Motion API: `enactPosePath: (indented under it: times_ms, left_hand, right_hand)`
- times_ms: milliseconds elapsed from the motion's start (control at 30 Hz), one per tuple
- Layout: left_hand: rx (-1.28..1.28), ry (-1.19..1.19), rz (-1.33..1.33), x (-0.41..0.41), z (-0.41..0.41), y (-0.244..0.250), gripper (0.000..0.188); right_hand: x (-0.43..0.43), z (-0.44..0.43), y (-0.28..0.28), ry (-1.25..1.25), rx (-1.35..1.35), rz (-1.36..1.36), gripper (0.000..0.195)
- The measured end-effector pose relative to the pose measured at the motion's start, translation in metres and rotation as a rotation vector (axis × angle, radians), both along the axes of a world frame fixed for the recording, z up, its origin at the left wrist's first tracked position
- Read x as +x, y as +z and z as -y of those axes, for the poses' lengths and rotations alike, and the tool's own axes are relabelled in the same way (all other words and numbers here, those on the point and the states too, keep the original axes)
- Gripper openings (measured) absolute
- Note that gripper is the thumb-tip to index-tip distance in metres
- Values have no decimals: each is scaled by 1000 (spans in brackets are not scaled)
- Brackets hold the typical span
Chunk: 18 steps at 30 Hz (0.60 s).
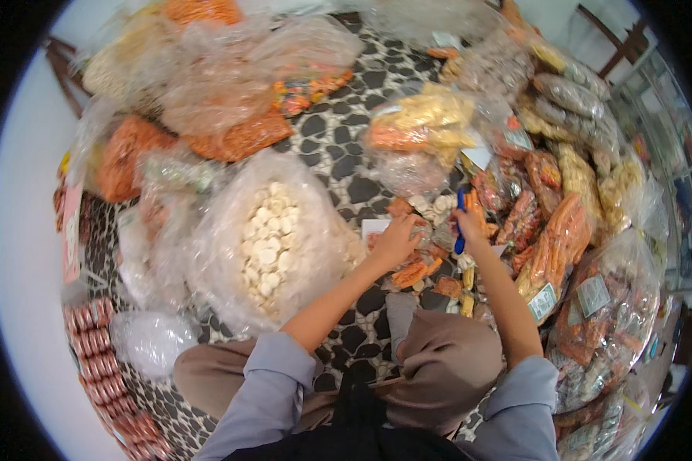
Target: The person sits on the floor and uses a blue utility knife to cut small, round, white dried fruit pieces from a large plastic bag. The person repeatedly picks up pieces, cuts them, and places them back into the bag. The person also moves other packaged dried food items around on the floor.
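My left hand reaches over a heap of small snack packets, its fingers bent and touching the clear plastic packets; whether it grips one is not clear. In my right hand is a slim blue tool, held upright in the view and too blurred to name exactly. Orange snack packets lie just below my hands. Pale packets are between and beyond them. A white box-like object, perhaps a scale, is partly covered near my left hand.
A large open plastic bag of round whitish crackers stands to the left. Filled snack bags pile up along the right, with yellow-orange bags ahead. Bags of orange snacks lie far left. Stacked red-brown packs line the pebble-patterned floor.
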<state>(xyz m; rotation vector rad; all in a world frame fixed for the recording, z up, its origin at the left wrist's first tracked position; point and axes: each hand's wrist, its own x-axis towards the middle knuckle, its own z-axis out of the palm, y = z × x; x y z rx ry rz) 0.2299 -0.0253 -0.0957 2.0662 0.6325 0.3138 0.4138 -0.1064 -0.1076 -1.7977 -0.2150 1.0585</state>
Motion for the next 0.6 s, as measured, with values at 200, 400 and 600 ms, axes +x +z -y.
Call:
enactPosePath:
  times_ms: [200, 400, 600]
  left_hand:
    - [478, -219, -146, 89, -23, -113, 42]
    - [740, -182, -438, 120, -19, -142, 46]
    - [716, -185, -319, 111, -31, -123, 42]
  right_hand:
    - [2, 22, -96, -48, -116, 59, 15]
    - [11, 21, -121, 25, -70, 227, 21]
    - [11, 13, -119, 102, -87, 952, 26]
